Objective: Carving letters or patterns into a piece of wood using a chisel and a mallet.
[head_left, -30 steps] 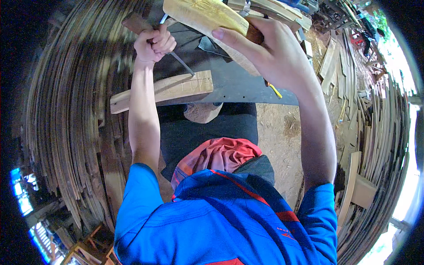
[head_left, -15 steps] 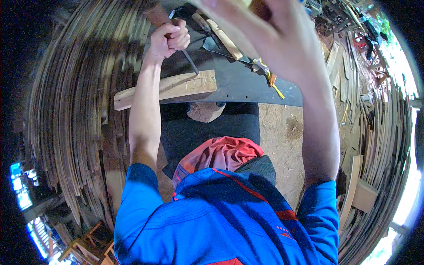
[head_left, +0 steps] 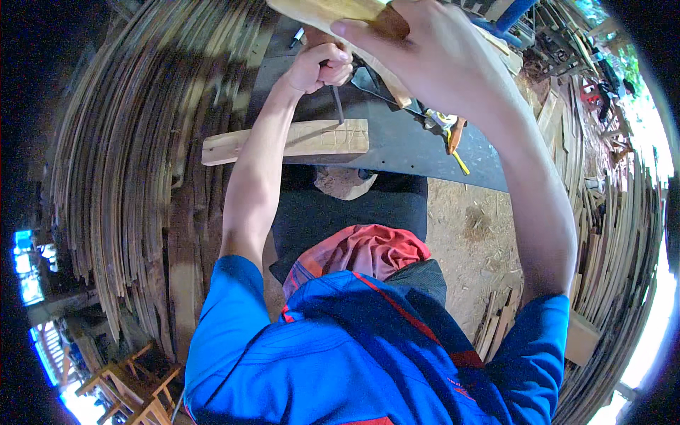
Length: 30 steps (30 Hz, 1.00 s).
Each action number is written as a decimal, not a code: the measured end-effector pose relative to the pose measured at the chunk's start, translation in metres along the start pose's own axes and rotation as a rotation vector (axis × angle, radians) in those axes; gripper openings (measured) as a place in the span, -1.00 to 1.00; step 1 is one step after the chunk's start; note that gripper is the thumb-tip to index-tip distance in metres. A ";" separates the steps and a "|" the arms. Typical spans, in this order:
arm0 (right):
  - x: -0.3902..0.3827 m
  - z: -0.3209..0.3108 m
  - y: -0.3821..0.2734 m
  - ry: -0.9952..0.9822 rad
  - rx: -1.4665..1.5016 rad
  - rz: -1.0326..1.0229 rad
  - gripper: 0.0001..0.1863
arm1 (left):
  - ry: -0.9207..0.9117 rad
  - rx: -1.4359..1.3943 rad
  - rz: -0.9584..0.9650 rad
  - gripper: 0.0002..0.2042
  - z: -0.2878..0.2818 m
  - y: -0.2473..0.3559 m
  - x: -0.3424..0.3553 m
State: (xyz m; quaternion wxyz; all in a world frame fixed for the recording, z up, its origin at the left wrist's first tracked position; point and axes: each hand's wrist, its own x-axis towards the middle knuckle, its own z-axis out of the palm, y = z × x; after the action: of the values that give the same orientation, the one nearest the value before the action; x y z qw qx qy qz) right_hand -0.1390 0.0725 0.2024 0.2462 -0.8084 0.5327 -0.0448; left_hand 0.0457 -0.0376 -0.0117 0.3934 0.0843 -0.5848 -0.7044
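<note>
While our left hand grips a chisel upright on the wooden plank lying on the dark surface, our right hand, fisted around a wooden mallet, hangs above the plank, whose carving looks only shallowly outlined.

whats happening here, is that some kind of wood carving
It looks like carving. The left hand grips a chisel upright, its tip on a wooden plank lying across a dark workbench. The right hand holds a wooden mallet raised above it. Faint outlines show on the plank's top. Other tools lie on the bench, with stacked wood strips around.
</note>
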 end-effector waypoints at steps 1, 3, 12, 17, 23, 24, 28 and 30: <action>-0.002 0.000 0.001 -0.001 -0.005 -0.005 -0.55 | 0.003 0.002 0.005 -0.68 -0.001 0.003 -0.001; -0.007 0.000 0.003 0.233 0.351 -0.156 -0.53 | 0.001 -0.005 -0.013 -0.67 -0.001 0.008 -0.003; -0.008 0.006 0.031 0.447 0.413 -0.477 -0.46 | -0.024 -0.158 -0.029 -0.70 -0.032 0.001 0.001; -0.013 0.010 0.031 0.396 0.264 -0.050 -0.45 | -0.086 -0.256 -0.006 -0.71 -0.051 0.000 -0.001; -0.006 0.013 0.038 0.359 0.202 -0.044 -0.47 | -0.108 -0.257 -0.095 -0.69 -0.049 0.002 0.013; -0.004 0.013 0.037 0.353 0.208 -0.048 -0.47 | -0.135 -0.232 -0.102 -0.70 -0.047 0.004 0.013; -0.002 0.000 0.019 0.430 0.201 -0.129 -0.48 | -0.048 -0.189 -0.117 -0.70 -0.032 0.003 0.022; 0.003 0.007 0.034 0.424 0.612 -0.624 -0.49 | -0.060 -0.193 -0.083 -0.70 -0.031 -0.003 0.021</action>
State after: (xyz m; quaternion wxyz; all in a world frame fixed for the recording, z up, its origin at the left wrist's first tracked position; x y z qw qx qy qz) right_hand -0.1636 0.0617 0.1808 0.3338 -0.7931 0.2655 -0.4349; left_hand 0.0485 -0.0746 -0.0167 0.3525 0.0491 -0.5216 -0.7754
